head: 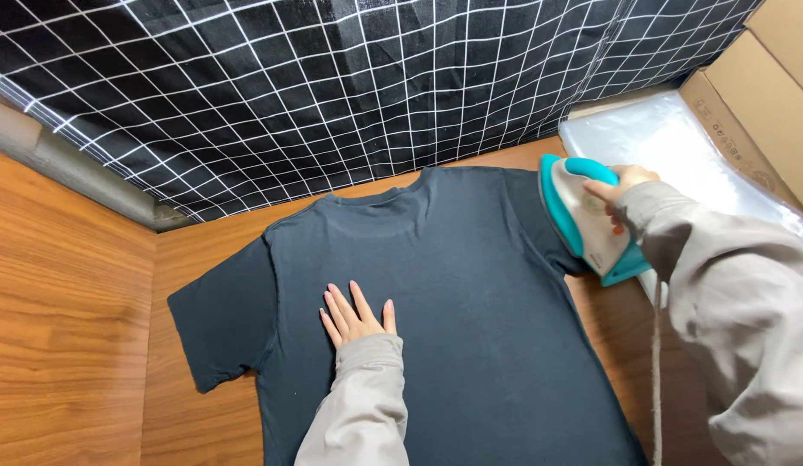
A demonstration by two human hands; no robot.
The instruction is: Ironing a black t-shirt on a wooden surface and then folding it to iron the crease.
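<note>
A dark T-shirt [453,285] lies spread flat on the wooden table [65,328], filling the middle of the frame, collar toward the top. The left hand [357,316] rests palm-down on the shirt's chest area, lower centre — fingers open and spread, gripping nothing. At the right, the right hand [624,188] is closed around the handle of a teal-and-white iron [583,216], which sits on the shirt's sleeve. Its cord [656,371] hangs down the lower right. Black grid-patterned fabric [332,86] covers the top; clear plastic bags [677,138] and cardboard boxes [764,95] sit upper right.
</note>
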